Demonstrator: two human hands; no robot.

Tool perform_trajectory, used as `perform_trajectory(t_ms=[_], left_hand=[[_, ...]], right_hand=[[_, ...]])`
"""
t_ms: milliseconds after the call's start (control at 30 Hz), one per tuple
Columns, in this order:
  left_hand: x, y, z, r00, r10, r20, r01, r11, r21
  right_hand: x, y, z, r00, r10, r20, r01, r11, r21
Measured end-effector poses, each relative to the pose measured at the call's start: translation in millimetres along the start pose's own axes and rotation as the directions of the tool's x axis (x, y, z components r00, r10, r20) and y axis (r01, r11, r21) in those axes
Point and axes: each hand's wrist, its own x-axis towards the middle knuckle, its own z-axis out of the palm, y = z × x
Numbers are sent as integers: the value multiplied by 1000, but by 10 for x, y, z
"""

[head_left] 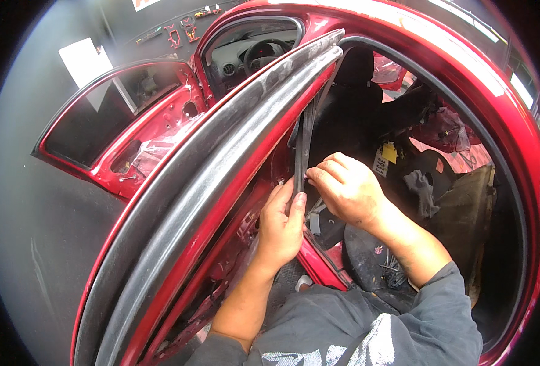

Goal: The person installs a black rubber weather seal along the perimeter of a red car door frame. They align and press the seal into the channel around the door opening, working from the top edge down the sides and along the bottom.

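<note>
A long black rubber strip [303, 146], which looks like a window channel seal, runs down along the rear edge of the open red car door [221, 222]. My left hand [282, 229] is closed round its lower part, thumb on the near side. Just to the right, my right hand [348, 192] pinches at the strip's edge; the curled fingers hide most of the contact. The strip's upper end reaches toward the top of the door frame, and its lower end is hidden behind my left hand.
The door opening [514, 183] shows a stripped cabin with a dark seat [356, 73], a grey cloth [421, 192] and several loose metal pieces [393, 268]. Another red door [160, 140] stands open ahead, beside a grey wall [32, 201]. Tools [188, 29] hang on the wall.
</note>
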Motion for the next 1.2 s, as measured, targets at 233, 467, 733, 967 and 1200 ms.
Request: perform_trajectory(t_ms=[233,467,733,967,1200], left_hand=[[-37,113,47,999,44,-5,-43,993,112],[-38,71,91,996,85,17,-87,989,117],[77,-188,103,913,405,45,-394,848,356],[23,-97,22,973,-171,156,210,935,-285],[12,-66,78,963,-189,193,257,860,-441]], right_hand=[[129,7,-180,991,-57,118,67,995,-79],[195,52,-266,979,-93,181,113,988,-106],[171,140,-166,986,-42,159,55,995,-79],[-7,141,-213,954,131,268,-211,931,297],[-243,268,-356,905,382,185,-423,778,464]])
